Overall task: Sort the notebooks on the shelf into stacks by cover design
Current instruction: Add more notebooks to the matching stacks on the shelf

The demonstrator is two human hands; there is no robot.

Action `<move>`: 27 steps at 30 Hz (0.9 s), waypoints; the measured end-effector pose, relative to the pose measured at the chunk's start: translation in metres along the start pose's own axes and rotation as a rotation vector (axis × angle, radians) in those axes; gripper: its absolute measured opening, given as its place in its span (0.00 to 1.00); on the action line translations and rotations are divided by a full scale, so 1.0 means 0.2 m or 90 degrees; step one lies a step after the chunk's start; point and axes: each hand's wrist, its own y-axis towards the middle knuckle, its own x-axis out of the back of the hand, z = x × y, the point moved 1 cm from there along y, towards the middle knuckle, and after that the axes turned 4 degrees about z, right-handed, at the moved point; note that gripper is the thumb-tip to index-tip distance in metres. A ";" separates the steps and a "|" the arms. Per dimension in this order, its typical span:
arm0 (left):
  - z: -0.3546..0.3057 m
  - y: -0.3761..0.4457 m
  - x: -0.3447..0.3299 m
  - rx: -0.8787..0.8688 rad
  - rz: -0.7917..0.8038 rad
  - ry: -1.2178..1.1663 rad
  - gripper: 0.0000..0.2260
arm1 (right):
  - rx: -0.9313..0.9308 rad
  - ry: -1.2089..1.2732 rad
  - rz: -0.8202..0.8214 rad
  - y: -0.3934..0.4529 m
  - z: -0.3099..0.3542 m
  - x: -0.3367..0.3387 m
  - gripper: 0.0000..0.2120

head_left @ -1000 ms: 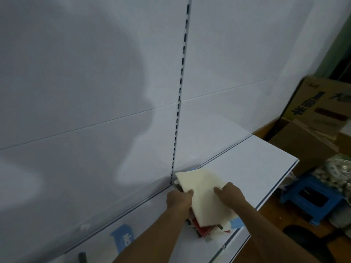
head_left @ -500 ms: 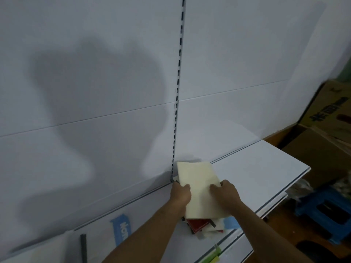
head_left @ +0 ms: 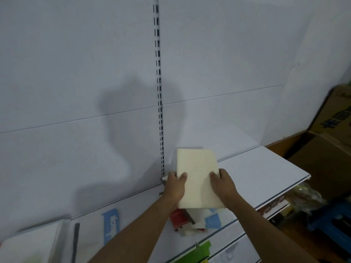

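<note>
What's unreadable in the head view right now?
- Cover designs of the pile beneath the cream notebook: covered by it and both hands, left hand, right hand.
- Blue label text: blurred.
- Cardboard box print: cut off by the right edge.
- White object at bottom left: cut off, blurred.

— What sort of place was it?
— A shop or its stockroom. A white metal shelf [head_left: 266, 168] hung from a slotted upright [head_left: 159, 92] at twelve o'clock, the kind used in shop fittings.
— Anything else?
— Printed cardboard boxes [head_left: 334, 133] were piled at three o'clock, a blue stool [head_left: 330, 223] sat at four, and green tags [head_left: 204, 245] showed on the shelf edge at six.
</note>
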 end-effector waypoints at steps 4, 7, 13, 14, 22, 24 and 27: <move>-0.07 -0.05 0.03 -0.045 -0.011 0.041 0.12 | 0.040 0.031 0.012 -0.01 0.05 0.02 0.10; -0.07 -0.12 0.12 -0.071 -0.059 0.078 0.12 | 0.091 0.044 0.028 -0.03 0.10 -0.05 0.09; 0.04 -0.30 0.48 -0.070 -0.218 0.074 0.11 | 0.176 0.047 0.143 -0.14 0.28 -0.38 0.09; 0.07 -0.34 0.55 -0.066 -0.248 0.072 0.11 | 0.189 0.042 0.165 -0.17 0.31 -0.45 0.08; 0.32 -0.79 1.17 -0.016 -0.462 0.038 0.08 | 0.267 0.051 0.354 -0.61 0.62 -1.06 0.11; 0.39 -0.93 1.31 -0.010 -0.508 0.012 0.08 | 0.291 0.045 0.391 -0.74 0.69 -1.22 0.12; 0.49 -1.17 1.53 -0.004 -0.567 0.004 0.08 | 0.314 0.028 0.446 -1.00 0.80 -1.43 0.12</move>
